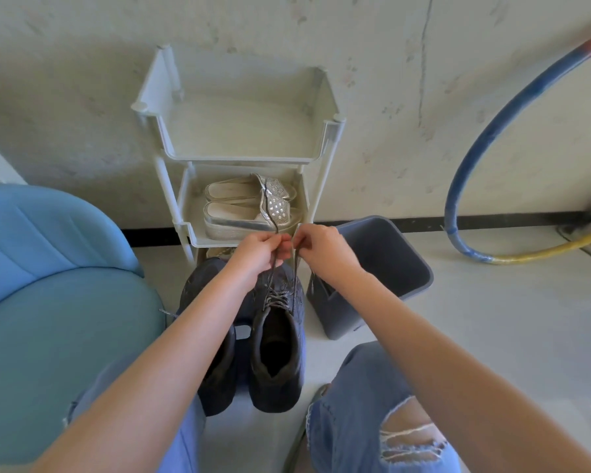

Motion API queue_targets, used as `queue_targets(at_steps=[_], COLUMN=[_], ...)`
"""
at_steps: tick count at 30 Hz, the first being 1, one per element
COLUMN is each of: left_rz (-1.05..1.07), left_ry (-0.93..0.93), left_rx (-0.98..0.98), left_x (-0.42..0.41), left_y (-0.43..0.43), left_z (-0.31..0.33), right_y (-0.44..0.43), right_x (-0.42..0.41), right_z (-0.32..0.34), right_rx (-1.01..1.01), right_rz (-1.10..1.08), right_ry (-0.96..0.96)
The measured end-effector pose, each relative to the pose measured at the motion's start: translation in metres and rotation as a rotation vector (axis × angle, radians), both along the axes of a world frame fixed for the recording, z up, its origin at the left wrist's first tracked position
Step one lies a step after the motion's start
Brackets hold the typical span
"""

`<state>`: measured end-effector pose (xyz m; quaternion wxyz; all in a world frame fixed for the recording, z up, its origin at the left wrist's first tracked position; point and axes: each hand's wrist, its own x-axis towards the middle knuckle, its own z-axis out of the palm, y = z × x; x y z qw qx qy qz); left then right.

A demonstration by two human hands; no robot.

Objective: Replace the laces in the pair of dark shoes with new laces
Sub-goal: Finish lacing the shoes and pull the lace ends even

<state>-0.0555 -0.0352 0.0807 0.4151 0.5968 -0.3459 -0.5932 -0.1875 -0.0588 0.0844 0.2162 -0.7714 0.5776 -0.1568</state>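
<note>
Two dark shoes stand side by side on the floor between my knees. The right shoe [277, 353] has a dark lace [276, 297] threaded through its eyelets. The left shoe [215, 370] is partly hidden under my left forearm. Both ends of the lace rise taut from the right shoe. My left hand [258, 250] pinches one end above the toe. My right hand [316, 249] pinches the other end close beside it.
A white tiered rack [325, 145] stands against the wall with pale sandals [249, 209] on its middle shelf. A grey bin [386, 268] stands to the right of the shoes. A blue seat [48, 285] is on the left; a hoop [485, 138] leans at right.
</note>
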Motion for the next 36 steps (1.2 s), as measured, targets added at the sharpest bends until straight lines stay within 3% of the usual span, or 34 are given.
queue_targets(at_steps=[4, 9, 15, 20, 27, 31, 36], left_rz=[0.031, 0.052, 0.07, 0.157, 0.296, 0.31, 0.252], left_ry=[-0.181, -0.192, -0.162, -0.098, -0.011, 0.046, -0.017], left_rx=[-0.113, -0.202, -0.319, -0.321, -0.333, -0.304, -0.334], left_x=[-0.003, 0.0, -0.001, -0.005, -0.006, -0.002, 0.006], left_y=[0.002, 0.003, 0.001, -0.005, -0.002, 0.0, -0.003], left_z=[0.01, 0.022, 0.039, 0.055, 0.055, 0.058, 0.054], right_y=[0.007, 0.009, -0.001, 0.0, 0.0, -0.001, -0.005], right_x=[0.005, 0.003, 0.013, 0.021, 0.032, 0.033, 0.026], right_z=[0.008, 0.019, 0.045, 0.062, 0.074, 0.076, 0.076], right_rx=[0.204, 0.136, 0.193, 0.264, 0.219, 0.3, 0.305], right_rz=[-0.155, -0.217, -0.24, -0.194, -0.251, -0.269, -0.287], right_ry=[-0.506, -0.867, -1.278, -1.408, -1.216, -1.251, -1.29])
